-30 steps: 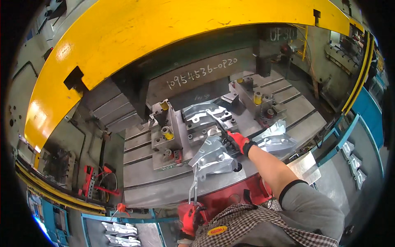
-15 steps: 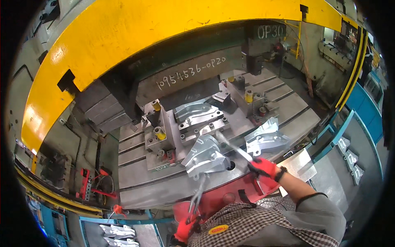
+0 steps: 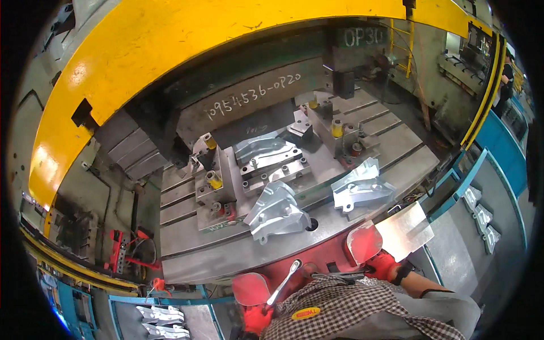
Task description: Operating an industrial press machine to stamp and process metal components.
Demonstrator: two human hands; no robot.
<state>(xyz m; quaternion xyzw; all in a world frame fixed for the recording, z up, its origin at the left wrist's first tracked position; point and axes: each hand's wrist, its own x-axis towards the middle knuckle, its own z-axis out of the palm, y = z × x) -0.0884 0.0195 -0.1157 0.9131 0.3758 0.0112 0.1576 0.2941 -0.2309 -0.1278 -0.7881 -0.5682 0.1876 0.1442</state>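
Observation:
My left hand (image 3: 258, 319), in a red glove, is closed near the lower edge. From it a silver metal hand tool (image 3: 284, 282) with a rounded, ring-like end points up and right. Just above that hand is a red rounded guard (image 3: 251, 289) at the left of a red console (image 3: 309, 266). My right hand (image 3: 382, 266), also red-gloved, is at the matching right guard (image 3: 363, 243); its fingers are largely hidden, and I cannot see what they hold. Beyond the console, a bent silver sheet-metal part (image 3: 277, 214) and another formed part (image 3: 362, 187) lie on the press bed's front.
A third metal part (image 3: 265, 148) sits on the die (image 3: 277, 177) beneath the yellow press frame (image 3: 226, 39). Flat sheet blanks (image 3: 405, 229) lie at the right. Formed parts rest on the right bench (image 3: 481, 218) and lower-left table (image 3: 164, 323). A person (image 3: 505, 79) stands far right.
Both hands have drawn back from the parts to the red guards. The left tool has swung upright beside the console. The right hand's long tool no longer shows over the bed.

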